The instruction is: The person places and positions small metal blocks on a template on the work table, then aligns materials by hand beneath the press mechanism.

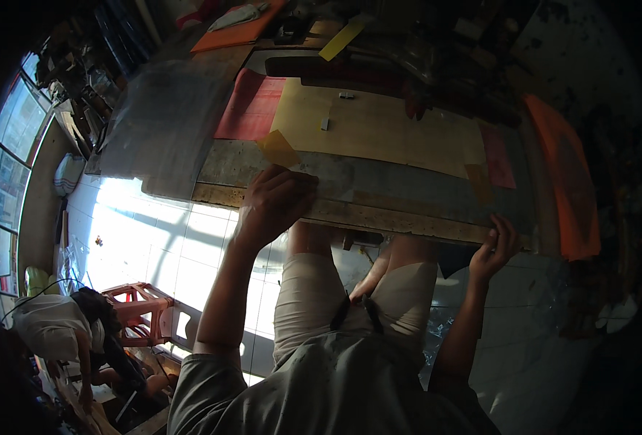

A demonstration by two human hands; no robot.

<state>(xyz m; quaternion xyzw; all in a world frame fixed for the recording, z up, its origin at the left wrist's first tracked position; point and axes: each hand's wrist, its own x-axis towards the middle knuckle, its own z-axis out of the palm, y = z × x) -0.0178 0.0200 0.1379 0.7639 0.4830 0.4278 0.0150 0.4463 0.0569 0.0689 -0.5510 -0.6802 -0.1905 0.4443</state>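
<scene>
At the near edge of a worn work table [227,165], my left hand [277,201] rests with its fingers curled closed. Anything inside that hand is hidden. Just beyond its knuckles lies a small yellow-orange sheet [278,148]. Farther right, my right hand [496,248] lies against the wooden front edge [408,220], its fingers loosely bent and apart with nothing visible in them. Past both hands a long pale yellow sheet [379,123] lies flat, with a red sheet [252,105] at its left end. Two small metallic pieces [325,124] sit on the yellow sheet.
A translucent grey sheet [158,123] covers the table's left part. An orange sheet [564,174] hangs at the right end. Dark machinery [422,65] stands along the back. At lower left, another person [56,326] bends beside a reddish frame [140,312].
</scene>
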